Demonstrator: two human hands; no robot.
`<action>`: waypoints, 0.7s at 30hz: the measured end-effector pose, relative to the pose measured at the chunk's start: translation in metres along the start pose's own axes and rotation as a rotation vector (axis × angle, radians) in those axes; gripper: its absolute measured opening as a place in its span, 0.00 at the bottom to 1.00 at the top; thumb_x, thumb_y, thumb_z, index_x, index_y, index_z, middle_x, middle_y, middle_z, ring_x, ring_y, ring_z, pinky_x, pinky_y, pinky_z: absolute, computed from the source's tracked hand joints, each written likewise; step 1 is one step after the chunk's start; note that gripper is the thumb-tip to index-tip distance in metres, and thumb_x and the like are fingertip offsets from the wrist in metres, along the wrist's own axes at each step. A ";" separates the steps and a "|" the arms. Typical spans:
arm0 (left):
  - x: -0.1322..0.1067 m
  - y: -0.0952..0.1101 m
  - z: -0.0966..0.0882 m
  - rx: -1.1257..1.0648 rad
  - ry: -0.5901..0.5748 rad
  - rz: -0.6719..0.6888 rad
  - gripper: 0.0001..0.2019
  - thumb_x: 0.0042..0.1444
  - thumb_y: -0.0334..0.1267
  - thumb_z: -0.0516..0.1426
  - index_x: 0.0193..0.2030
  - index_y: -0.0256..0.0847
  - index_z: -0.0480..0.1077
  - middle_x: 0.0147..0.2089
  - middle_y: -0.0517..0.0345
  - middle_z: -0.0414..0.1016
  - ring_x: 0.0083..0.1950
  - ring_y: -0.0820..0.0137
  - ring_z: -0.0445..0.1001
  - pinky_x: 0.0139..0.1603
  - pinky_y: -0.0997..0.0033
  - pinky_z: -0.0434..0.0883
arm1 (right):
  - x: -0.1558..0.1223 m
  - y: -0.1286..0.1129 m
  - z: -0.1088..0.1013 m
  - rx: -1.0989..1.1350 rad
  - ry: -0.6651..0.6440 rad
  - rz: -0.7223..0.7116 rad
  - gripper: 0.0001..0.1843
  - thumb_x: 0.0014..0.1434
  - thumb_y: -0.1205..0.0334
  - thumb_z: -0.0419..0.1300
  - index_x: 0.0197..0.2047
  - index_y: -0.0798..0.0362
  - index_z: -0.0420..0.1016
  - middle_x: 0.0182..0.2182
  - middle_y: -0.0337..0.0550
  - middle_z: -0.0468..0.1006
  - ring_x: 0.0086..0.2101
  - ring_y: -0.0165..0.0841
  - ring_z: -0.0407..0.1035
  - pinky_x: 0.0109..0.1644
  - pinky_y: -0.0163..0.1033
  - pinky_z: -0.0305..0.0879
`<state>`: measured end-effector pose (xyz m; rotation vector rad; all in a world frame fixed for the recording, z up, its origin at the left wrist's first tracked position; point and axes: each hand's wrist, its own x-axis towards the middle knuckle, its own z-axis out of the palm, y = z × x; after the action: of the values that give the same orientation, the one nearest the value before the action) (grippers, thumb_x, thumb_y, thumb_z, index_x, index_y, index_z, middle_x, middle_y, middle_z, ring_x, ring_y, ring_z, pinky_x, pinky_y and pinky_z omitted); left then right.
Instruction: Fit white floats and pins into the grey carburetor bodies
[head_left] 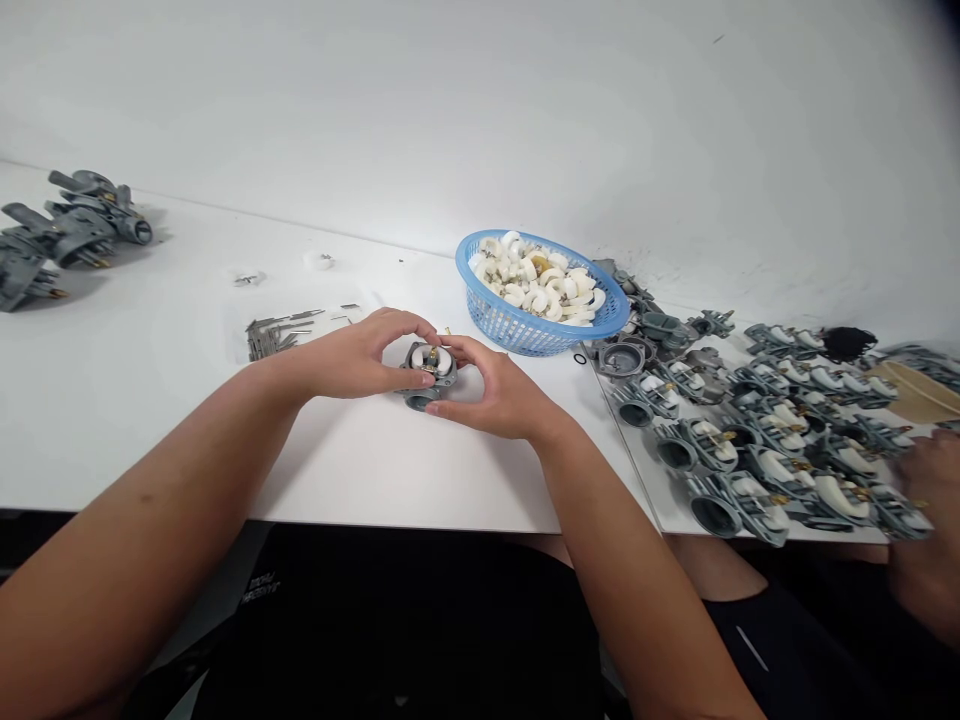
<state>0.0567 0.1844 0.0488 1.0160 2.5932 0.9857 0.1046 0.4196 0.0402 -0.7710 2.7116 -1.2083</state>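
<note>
Got the little metal carburetor (pixel 427 375) pinned on the counter (pixel 150 400), left hand (pixel 352 355) and right hand (pixel 499 395) both in a narrow grip round its body. Feels like solid, stiff casting; I'd keep off the white float.

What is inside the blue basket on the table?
The blue basket holds a heap of white curved plastic pieces, some with small metal parts. Whatever lies beneath the top layer is covered.
</note>
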 end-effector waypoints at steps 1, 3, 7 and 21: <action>0.000 0.000 0.000 -0.002 -0.002 -0.004 0.28 0.56 0.61 0.60 0.59 0.53 0.68 0.65 0.55 0.68 0.68 0.53 0.60 0.64 0.55 0.63 | 0.000 0.000 0.000 0.004 -0.001 0.007 0.39 0.55 0.47 0.69 0.66 0.46 0.64 0.56 0.46 0.74 0.55 0.44 0.69 0.56 0.50 0.69; 0.001 -0.001 0.001 -0.006 0.001 0.001 0.28 0.56 0.61 0.60 0.59 0.52 0.68 0.64 0.54 0.68 0.68 0.52 0.60 0.64 0.54 0.64 | 0.000 0.001 0.000 0.019 -0.008 0.019 0.40 0.55 0.47 0.69 0.67 0.45 0.64 0.58 0.46 0.73 0.56 0.44 0.69 0.57 0.50 0.69; 0.001 0.001 0.002 -0.034 0.023 0.017 0.27 0.56 0.57 0.61 0.58 0.49 0.67 0.64 0.51 0.67 0.69 0.53 0.59 0.65 0.52 0.63 | 0.000 0.002 0.000 0.047 -0.031 0.022 0.40 0.56 0.45 0.68 0.68 0.44 0.62 0.61 0.45 0.71 0.56 0.44 0.68 0.58 0.50 0.69; 0.000 0.005 0.000 -0.176 0.041 0.006 0.27 0.53 0.53 0.62 0.59 0.51 0.66 0.66 0.52 0.64 0.66 0.54 0.64 0.59 0.54 0.69 | 0.001 0.002 0.004 0.048 0.016 0.176 0.57 0.53 0.39 0.70 0.76 0.45 0.45 0.63 0.55 0.66 0.59 0.50 0.66 0.60 0.59 0.68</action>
<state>0.0594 0.1870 0.0520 0.9685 2.4832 1.2236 0.1042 0.4175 0.0359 -0.5064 2.6846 -1.2390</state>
